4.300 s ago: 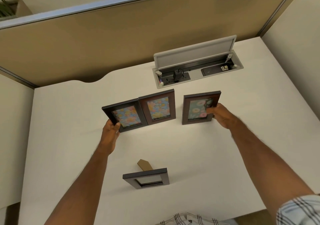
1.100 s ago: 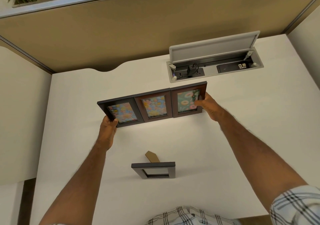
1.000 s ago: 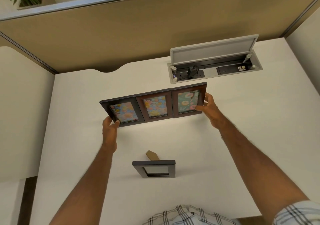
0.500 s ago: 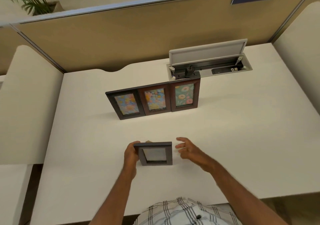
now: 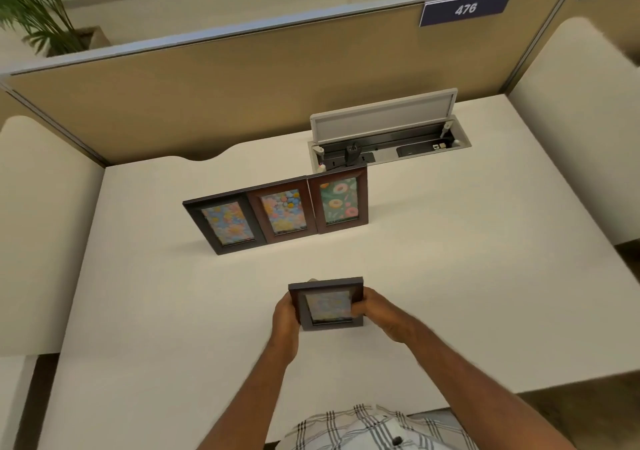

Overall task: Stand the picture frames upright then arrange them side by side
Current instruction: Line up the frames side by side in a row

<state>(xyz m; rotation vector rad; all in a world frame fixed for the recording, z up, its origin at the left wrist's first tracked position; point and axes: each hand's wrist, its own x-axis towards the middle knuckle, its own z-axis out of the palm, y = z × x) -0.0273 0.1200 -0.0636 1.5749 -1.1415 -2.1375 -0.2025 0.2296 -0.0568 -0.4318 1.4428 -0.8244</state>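
Three dark wooden picture frames stand upright side by side in the middle of the white desk (image 5: 450,276): a left frame (image 5: 225,226), a middle frame (image 5: 282,214) and a right frame (image 5: 341,203) with a doughnut picture. Nearer to me, a fourth dark frame (image 5: 327,306) is tilted up between my hands. My left hand (image 5: 285,318) grips its left edge. My right hand (image 5: 375,314) grips its right edge. A bit of its cardboard stand shows behind the top edge.
An open cable box (image 5: 388,138) with a raised grey lid is set in the desk just behind the right frame. A tan partition (image 5: 242,86) closes the back. Padded side panels stand left (image 5: 41,235) and right (image 5: 575,120).
Both hands left the standing row and came back to the near frame. My right hand has closed on its right edge, and the frame now shows more of its front.
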